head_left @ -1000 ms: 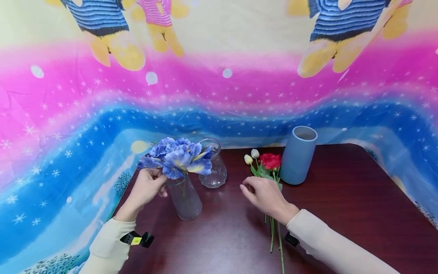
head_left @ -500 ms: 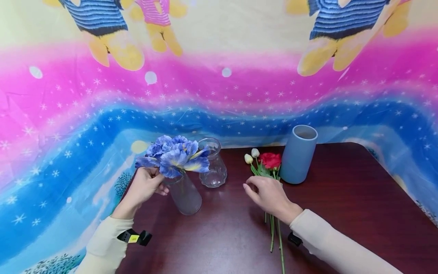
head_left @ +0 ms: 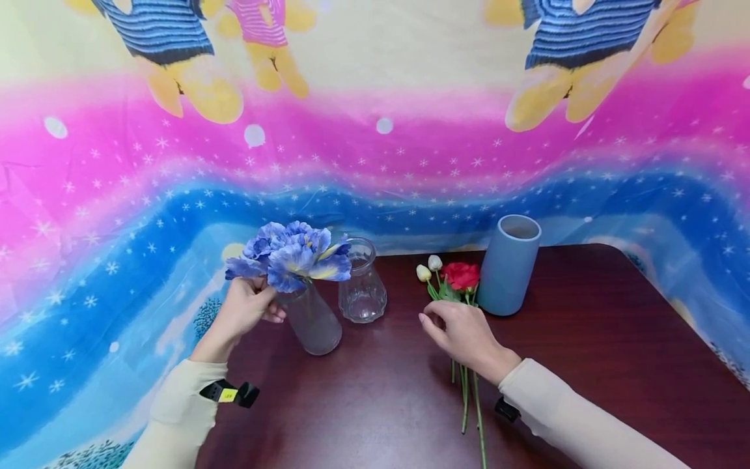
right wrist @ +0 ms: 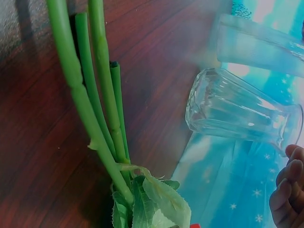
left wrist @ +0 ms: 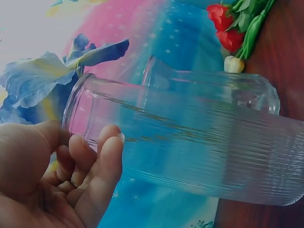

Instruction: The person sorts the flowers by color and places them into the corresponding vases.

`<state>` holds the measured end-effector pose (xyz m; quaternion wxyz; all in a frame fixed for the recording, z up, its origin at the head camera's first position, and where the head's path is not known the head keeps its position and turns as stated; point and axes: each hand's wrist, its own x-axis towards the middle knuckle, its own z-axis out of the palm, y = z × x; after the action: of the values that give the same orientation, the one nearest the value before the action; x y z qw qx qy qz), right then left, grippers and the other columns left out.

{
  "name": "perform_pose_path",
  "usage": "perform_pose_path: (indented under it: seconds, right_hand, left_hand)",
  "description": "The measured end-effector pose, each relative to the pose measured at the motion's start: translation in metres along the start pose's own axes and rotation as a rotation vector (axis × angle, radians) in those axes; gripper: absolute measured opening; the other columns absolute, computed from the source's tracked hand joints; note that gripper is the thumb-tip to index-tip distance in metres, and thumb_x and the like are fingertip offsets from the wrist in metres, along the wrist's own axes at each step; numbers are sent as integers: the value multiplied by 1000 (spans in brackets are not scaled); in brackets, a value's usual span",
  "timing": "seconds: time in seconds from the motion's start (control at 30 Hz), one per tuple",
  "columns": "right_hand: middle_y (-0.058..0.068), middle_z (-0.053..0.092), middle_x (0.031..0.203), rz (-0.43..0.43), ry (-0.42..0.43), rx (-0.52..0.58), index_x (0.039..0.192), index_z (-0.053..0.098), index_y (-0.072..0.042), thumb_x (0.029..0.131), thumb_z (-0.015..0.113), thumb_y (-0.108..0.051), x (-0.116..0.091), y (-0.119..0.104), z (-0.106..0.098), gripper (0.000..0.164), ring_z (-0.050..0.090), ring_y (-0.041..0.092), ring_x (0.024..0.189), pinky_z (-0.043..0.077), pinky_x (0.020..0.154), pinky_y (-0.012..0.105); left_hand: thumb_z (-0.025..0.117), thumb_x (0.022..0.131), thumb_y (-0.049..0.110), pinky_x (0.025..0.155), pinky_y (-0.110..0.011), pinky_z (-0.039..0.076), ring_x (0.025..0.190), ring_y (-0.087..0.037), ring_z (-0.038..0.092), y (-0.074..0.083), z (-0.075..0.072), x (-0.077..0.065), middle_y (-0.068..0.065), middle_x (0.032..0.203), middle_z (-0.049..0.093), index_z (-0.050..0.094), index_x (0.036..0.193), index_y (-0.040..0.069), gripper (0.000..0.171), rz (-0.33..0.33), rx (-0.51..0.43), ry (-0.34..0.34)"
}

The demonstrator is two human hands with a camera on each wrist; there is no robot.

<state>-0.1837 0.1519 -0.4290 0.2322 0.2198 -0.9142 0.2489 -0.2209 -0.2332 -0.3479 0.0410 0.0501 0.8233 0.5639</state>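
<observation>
Ribbed vase: left of centre; glass, probably slick, breakable; best gripped lower, round body.
Left hand: fingers pinching its rim.
Right hand: fingers loosely curled, nothing held.
Blue flowers: in vase, likely light.

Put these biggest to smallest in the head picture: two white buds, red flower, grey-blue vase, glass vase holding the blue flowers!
1. Grey-blue vase
2. Glass vase, without its flowers
3. Red flower
4. Two white buds: too alike to rank
</observation>
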Motion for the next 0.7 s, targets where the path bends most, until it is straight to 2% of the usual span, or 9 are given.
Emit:
perform_pose_path:
  seconds: [0.43,0.7]
  right_hand:
    - [-15,51,64,34,-13,-7,88,73,-20,93,71,-26,-3,5,-3,8,43,-2,56,38,52,19]
    - [-15,51,64,35,-10,-2,88,72,-20,93,71,-26,-4,6,-3,8,42,-2,56,38,52,19]
  left_hand:
    - [45,103,11,64,-34,62,56,-9,69,11,-15,23,-1,59,60,55,83,-7,28,-18,37,35]
    - [45,104,14,64,-32,62,55,-8,68,7,-19,37,1,58,60,56,88,-7,29,-56,43,61]
